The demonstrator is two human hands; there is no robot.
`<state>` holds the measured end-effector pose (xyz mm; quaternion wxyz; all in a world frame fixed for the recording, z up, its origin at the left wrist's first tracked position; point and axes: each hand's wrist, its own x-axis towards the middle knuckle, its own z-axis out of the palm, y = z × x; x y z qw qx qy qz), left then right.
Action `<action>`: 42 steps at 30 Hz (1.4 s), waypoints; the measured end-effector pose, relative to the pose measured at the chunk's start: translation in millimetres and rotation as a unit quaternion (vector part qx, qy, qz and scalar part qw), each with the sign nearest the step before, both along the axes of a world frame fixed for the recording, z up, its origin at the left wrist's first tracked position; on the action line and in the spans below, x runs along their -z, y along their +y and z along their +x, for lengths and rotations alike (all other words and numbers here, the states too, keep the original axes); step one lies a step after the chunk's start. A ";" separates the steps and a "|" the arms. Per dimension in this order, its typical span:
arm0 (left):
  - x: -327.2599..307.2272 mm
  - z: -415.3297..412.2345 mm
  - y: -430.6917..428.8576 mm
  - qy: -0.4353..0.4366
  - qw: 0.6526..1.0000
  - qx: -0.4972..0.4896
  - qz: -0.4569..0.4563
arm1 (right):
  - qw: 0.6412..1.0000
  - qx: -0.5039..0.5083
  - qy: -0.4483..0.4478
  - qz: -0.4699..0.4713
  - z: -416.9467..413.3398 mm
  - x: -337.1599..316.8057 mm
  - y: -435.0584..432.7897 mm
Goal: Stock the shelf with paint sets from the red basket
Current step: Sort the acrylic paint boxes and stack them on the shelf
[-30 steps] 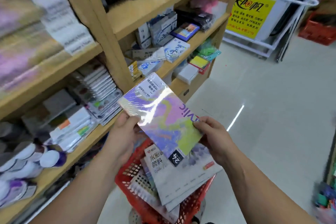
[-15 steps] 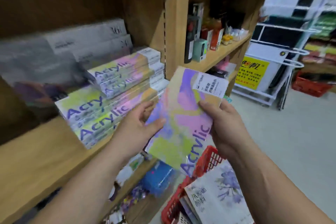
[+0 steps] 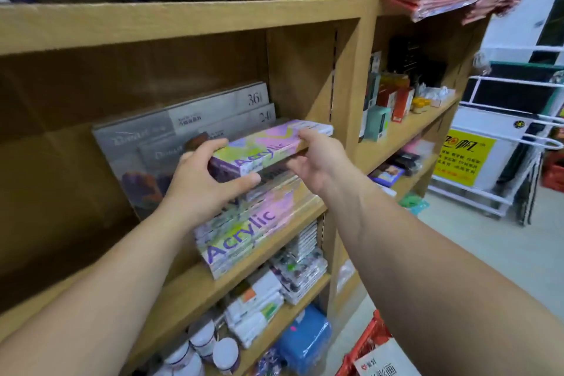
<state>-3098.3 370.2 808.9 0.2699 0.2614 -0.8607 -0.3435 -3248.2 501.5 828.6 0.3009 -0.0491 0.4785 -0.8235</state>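
Left hand grips the left end of the Acrylic paint set: fingers curled over its top, close together, thumb stretched along the underside at the front. Right hand grips the right part, fingers over the top edge, thumb below. The set is held flat, just above the stack of Acrylic sets, with a dark gap under its right half; contact behind the left hand cannot be told. The stack sits at the front edge of the shelf, toward its right end by the upright. Grey boxes marked 36 and 24 stand behind, at the back edge. Red basket is low at right on the floor, with a white paint set in it.
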 end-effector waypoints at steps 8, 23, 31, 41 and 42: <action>10.9 -22.4 -31.6 -0.070 0.995 -0.011 -0.064 | 0.996 0.015 0.031 0.086 -25.1 21.8 7.5; 13.9 -43.9 -13.0 -0.118 0.978 -0.028 -0.170 | 0.974 -0.045 0.150 0.161 -48.2 23.6 27.4; 12.6 -25.4 20.9 -0.022 0.971 0.019 -0.237 | 0.995 0.004 0.081 0.061 -19.7 21.3 13.3; 15.6 5.1 -19.0 -0.027 0.998 -0.058 0.016 | 0.981 0.133 0.116 0.084 -15.3 60.6 79.0; 12.4 1.8 -21.0 -0.042 0.997 -0.055 0.017 | 0.980 0.135 0.117 0.090 -15.0 64.3 84.5</action>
